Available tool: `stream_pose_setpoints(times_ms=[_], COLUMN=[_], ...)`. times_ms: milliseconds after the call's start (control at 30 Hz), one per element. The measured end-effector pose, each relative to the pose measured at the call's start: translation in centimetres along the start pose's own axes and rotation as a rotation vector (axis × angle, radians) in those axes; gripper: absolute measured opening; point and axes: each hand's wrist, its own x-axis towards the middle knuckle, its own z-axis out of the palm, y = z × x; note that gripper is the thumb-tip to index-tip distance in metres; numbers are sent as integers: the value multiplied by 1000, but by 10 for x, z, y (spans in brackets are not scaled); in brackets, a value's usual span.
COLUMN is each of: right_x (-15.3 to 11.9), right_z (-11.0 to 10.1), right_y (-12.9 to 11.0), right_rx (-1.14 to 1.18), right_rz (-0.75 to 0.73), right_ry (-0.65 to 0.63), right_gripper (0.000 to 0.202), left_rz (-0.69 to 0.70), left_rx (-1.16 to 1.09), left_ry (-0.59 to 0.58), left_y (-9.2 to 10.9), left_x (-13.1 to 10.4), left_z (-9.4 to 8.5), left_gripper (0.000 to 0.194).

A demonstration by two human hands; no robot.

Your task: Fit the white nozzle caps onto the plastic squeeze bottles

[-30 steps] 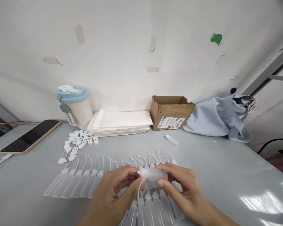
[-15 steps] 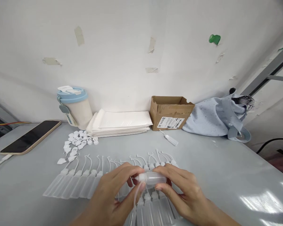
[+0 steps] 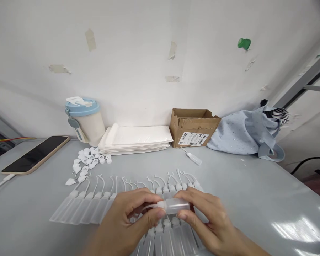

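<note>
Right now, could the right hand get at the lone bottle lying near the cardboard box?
Probably yes: only low tube-tipped bottles lie between the right hand and the lone bottle, though that hand holds another bottle it may need to release.

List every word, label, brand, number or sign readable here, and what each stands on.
Nothing reads clearly enough to quote.
White label on the cardboard box: print too small to read.
Handwriting above that label: too blurred.
Strap on the cup: dark lettering, too blurred.
Held bottle: no lettering visible.
</note>
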Motion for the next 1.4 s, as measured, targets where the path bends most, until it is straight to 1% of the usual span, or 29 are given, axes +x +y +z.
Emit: stream_pose_setpoints(times_ms=[67, 167, 233, 300, 400, 467, 533, 567, 600, 633, 667, 733, 767, 833, 933, 1000, 1067, 1133, 1267, 1400], right_x=[2, 4, 4, 3, 2, 3, 8, 10, 14, 16, 19, 22, 22, 22, 19, 18, 17, 16, 15, 15], right_z=[-1, -2, -1, 2, 7, 8, 3, -2, -8, -16, -24, -40, -46, -54, -54, -52, -50, -49, -47, -46], right_y=[-2, -4, -4, -3, 1, 6, 14, 20, 27, 34, 43, 59, 67, 79, 88, 89, 89, 90, 92, 90], right_rx=[43, 133, 240, 401, 614, 655, 565, 474, 331, 157, 82, -12, -57, -146, -281, -359, -425, -484, -557, -565], right_rz=[90, 272, 382, 498, 649, 698, 701, 693, 676, 659, 659, 665, 671, 684, 691, 688, 687, 688, 683, 685], right_ry=[-17, -26, -48, -86, -117, -106, -37, 24, 113, 194, 258, 325, 335, 346, 340, 315, 282, 259, 234, 203], right_gripper=[21, 28, 33, 38, 44, 45, 45, 44, 44, 43, 41, 36, 36, 35, 31, 26, 21, 19, 17, 15], left_rz=[44, 161, 267, 382, 498, 514, 475, 421, 353, 275, 197, 109, 82, 23, -36, -49, -49, -37, 17, 50], left_rx=[23, 137, 254, 354, 427, 455, 478, 494, 514, 539, 578, 688, 772, 997, 1091, 1124, 1147, 1156, 1165, 1133], left_ry=[29, 76, 111, 156, 189, 206, 261, 301, 349, 398, 448, 529, 553, 566, 589, 588, 578, 557, 533, 527], left_y=[0, -2, -6, -11, -16, -17, -16, -16, -15, -15, -16, -21, -25, -33, -45, -52, -59, -65, -71, -77], left_x=[-1, -3, -5, -6, -7, -7, -6, -5, -4, -1, 2, 8, 12, 16, 17, 17, 18, 22, 29, 36], left_z=[3, 8, 9, 11, 14, 15, 14, 11, 6, 0, -8, -29, -41, -66, -96, -110, -117, -121, -121, -124], left_gripper=[19, 16, 11, 9, 19, 23, 22, 20, 17, 16, 18, 25, 28, 35, 35, 36, 37, 36, 38, 38])
